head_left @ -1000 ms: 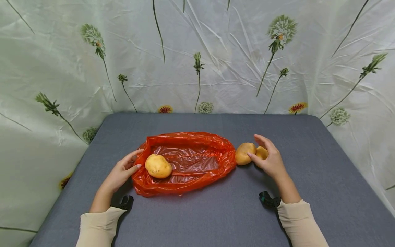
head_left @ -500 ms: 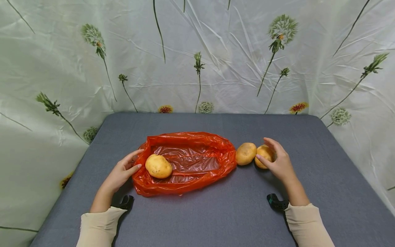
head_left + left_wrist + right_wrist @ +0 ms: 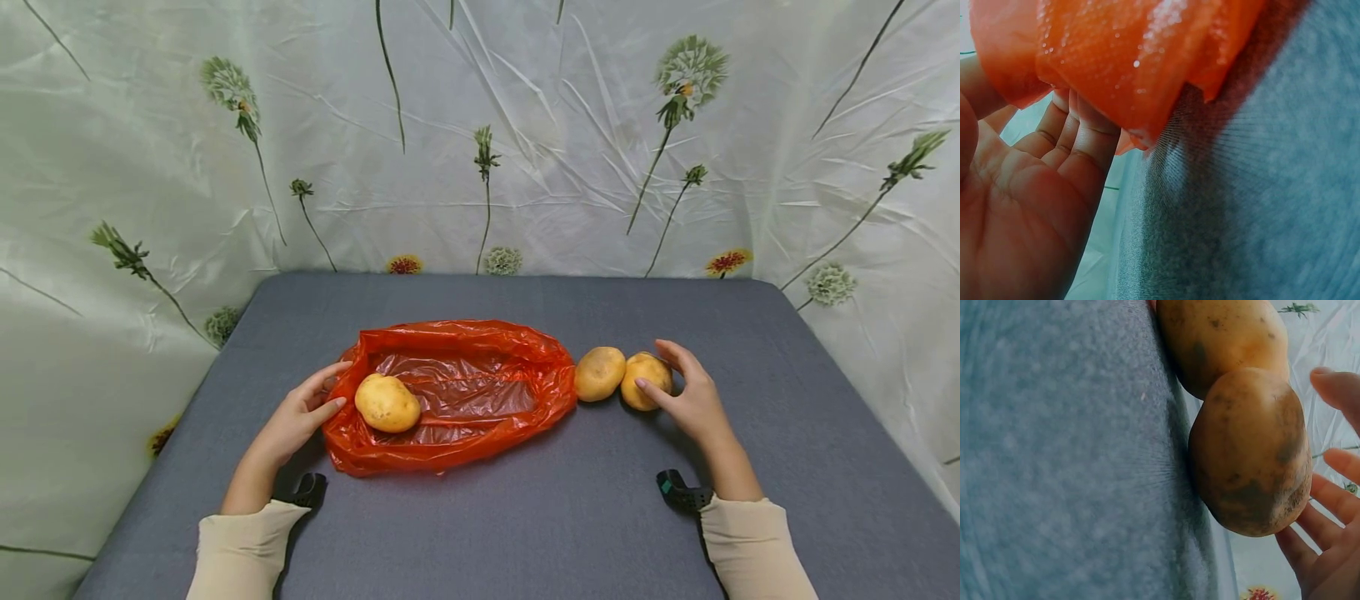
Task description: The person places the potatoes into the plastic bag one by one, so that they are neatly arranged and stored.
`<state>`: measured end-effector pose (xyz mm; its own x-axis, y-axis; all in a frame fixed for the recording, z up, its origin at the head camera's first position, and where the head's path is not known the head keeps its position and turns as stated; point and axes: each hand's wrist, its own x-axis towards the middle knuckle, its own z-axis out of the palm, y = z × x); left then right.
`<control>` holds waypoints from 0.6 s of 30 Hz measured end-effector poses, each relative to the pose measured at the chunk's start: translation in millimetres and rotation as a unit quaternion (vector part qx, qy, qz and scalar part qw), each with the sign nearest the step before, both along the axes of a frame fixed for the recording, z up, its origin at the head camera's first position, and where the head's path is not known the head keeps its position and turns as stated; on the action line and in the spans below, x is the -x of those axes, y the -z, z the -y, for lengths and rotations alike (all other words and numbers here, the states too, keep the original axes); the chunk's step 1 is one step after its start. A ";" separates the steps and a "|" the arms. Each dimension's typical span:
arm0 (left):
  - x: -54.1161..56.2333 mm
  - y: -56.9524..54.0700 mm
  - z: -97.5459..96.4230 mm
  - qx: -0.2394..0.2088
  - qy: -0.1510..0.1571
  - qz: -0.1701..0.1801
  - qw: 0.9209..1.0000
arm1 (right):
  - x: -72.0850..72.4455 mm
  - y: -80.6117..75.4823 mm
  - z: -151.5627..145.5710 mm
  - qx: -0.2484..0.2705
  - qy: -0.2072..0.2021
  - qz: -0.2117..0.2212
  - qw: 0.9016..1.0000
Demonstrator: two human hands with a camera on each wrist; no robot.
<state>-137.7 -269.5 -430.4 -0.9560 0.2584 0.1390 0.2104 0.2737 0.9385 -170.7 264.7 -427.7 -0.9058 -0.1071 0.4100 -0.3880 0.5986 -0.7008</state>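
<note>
A red plastic bag (image 3: 465, 450) lies on its base with a wide mouth, and one potato (image 3: 387, 403) sits inside at its left end. My left hand (image 3: 296, 425) holds the bag's left side, with thumb and fingers at the rim; in the left wrist view the orange-red plastic (image 3: 1129, 56) covers the fingertips. Just right of the bag are two potatoes side by side, a nearer-to-bag potato (image 3: 600, 374) and an outer potato (image 3: 641, 371). Around the outer one's right side my right hand (image 3: 697, 404) is spread, thumb lifted off it in the right wrist view.
The things lie on a grey cloth-covered table (image 3: 495, 533). Behind and beside it hangs a pale curtain (image 3: 562, 167) with printed dandelions. Black wrist mounts (image 3: 682, 492) sit on both forearms, under beige sleeves (image 3: 753, 542).
My right hand has drawn back to the right, uncovering the outer potato and leaving it beside the other. The left hand and the bag keep their place.
</note>
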 end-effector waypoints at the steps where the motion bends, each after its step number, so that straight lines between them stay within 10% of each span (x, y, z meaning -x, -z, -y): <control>1: 0.1 -0.1 -0.2 -0.001 0.000 0.001 1.000 | 0.1 0.9 -1.0 0.001 0.000 0.004 1.000; 18: -0.3 -0.7 -0.3 0.007 -0.002 0.003 1.000 | -2.8 9.4 -6.0 0.024 -0.007 0.107 0.994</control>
<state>-137.4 -269.3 -429.7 -0.9579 0.2565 0.1293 0.2034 0.2877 0.9359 -168.0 270.7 -437.1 -0.9715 -0.1059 0.2121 -0.2346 0.5577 -0.7962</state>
